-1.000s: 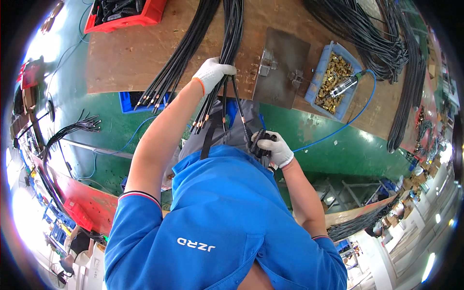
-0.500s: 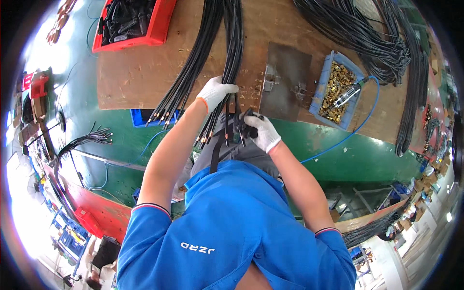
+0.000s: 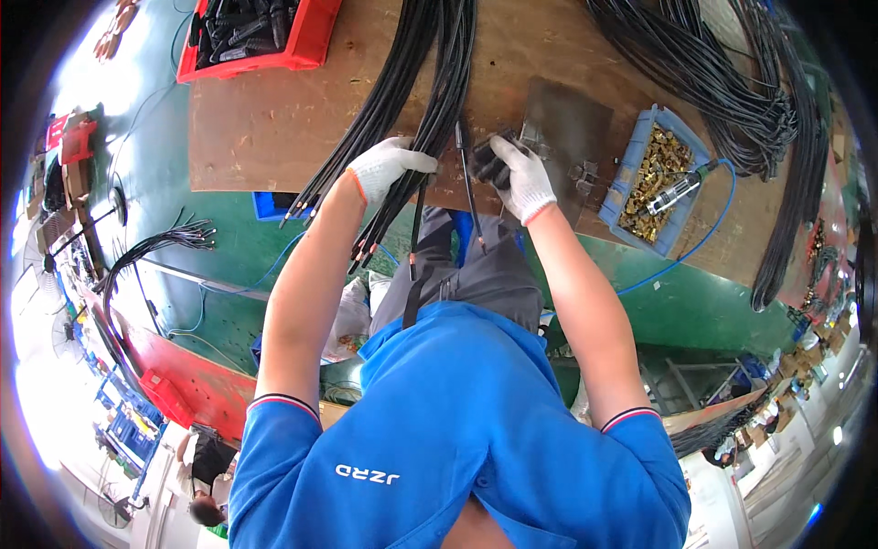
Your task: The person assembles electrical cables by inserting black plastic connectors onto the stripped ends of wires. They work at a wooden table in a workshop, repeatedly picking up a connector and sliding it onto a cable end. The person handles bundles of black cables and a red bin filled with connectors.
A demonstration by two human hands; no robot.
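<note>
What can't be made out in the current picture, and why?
Head view:
Black cables: gripped stretch hidden by the left hand; far ends cut off by top edge.
Black pieces: exact shape and count unclear, partly covered by the right hand.
Red bin: far side cut off by top edge.
Brass-coloured fittings: too small and overlapping to count.

- A short row of white capital letters (image 3: 367, 475) stood on the chest of the blue shirt (image 3: 439, 393), well behind the left hand (image 3: 389, 172).
- The letters appeared upside down.
</note>
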